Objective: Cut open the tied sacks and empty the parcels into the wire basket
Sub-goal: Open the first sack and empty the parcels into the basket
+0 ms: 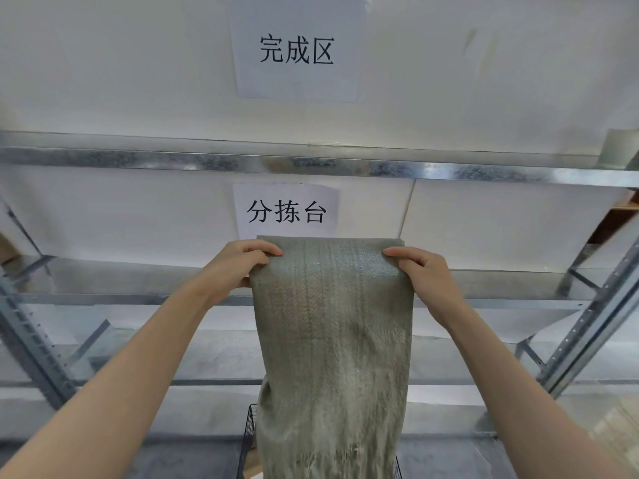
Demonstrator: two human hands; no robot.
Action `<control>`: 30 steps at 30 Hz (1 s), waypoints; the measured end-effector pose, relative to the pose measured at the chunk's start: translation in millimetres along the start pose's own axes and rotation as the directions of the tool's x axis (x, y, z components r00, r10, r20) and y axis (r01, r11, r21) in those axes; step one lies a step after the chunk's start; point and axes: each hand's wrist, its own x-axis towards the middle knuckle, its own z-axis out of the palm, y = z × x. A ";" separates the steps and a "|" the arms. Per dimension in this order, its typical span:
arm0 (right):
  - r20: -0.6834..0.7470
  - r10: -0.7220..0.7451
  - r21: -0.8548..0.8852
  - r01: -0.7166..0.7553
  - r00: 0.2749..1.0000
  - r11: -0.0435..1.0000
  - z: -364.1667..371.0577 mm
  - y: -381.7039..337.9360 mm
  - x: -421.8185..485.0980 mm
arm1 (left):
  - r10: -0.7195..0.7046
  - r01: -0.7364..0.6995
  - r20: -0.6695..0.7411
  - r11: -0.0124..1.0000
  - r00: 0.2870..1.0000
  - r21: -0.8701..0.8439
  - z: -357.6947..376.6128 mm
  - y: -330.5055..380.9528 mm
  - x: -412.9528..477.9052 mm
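Note:
A grey-green woven sack (332,340) hangs upside down in front of me, its closed bottom edge held up at chest height. My left hand (238,267) grips the sack's upper left corner and my right hand (423,274) grips the upper right corner, fingers curled over the fabric. The sack's frayed open end drops into the black wire basket (247,440), of which only a strip of the left wall and a sliver on the right show. A bit of a brown parcel (252,470) peeks out low in the basket beside the sack.
A galvanised steel rack stands ahead, with a shelf beam (311,164) above my hands and slanted uprights (594,323) at both sides. Two paper signs (287,210) with black characters hang on the white wall. A tape roll (619,150) sits on the upper shelf at right.

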 end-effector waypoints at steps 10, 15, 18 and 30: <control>0.261 -0.093 -0.573 0.232 0.961 0.786 9.0 0.5 -11.1 | 0.036 -0.112 0.130 0.753 0.991 0.648 20.0 -16.2 3.8; 0.224 -0.180 -0.653 0.285 0.958 0.702 9.0 10.3 -9.4 | 0.180 -0.166 0.062 0.646 0.982 0.745 25.6 -24.8 1.1; 0.175 -0.215 -0.621 0.277 0.961 0.733 5.1 8.7 -9.4 | 0.255 -0.224 0.056 0.697 0.965 0.681 17.5 -28.1 3.7; 0.087 -0.035 -0.151 0.048 0.996 0.987 -9.6 2.0 -7.0 | -0.005 0.002 0.056 0.998 0.998 0.055 -2.7 -20.7 -6.4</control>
